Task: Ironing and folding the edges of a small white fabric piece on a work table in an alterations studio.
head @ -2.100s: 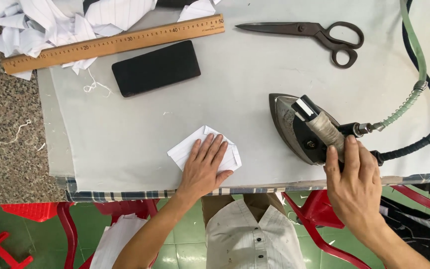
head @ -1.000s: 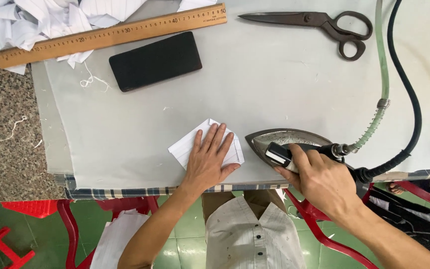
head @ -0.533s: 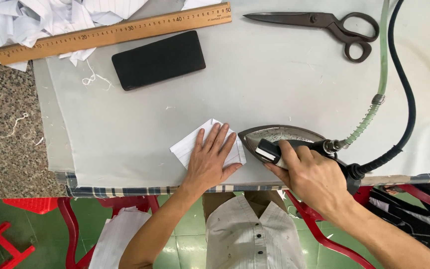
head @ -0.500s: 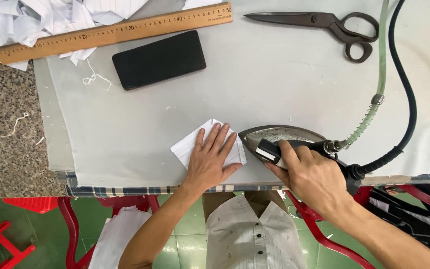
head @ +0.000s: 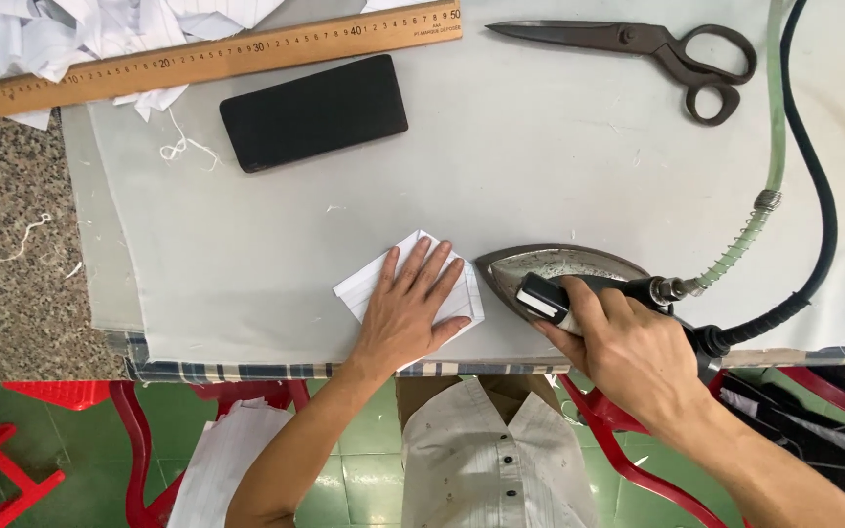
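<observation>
The left hand [head: 411, 311] lies flat, fingers spread, on a folded white cloth [head: 376, 282]. The right hand [head: 628, 344] is wrapped around the handle of an iron [head: 540, 264] just beside the cloth.

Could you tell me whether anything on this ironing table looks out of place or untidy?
Mostly tidy. A black phone lies on the pressing surface beside the wooden ruler, fabric scraps are heaped at the far left corner, and a loose thread trails nearby.

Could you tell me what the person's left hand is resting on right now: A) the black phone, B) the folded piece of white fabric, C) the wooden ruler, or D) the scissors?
B: the left hand lies flat on the folded white fabric, just beside the tip of the iron that the right hand grips by its handle.
</observation>
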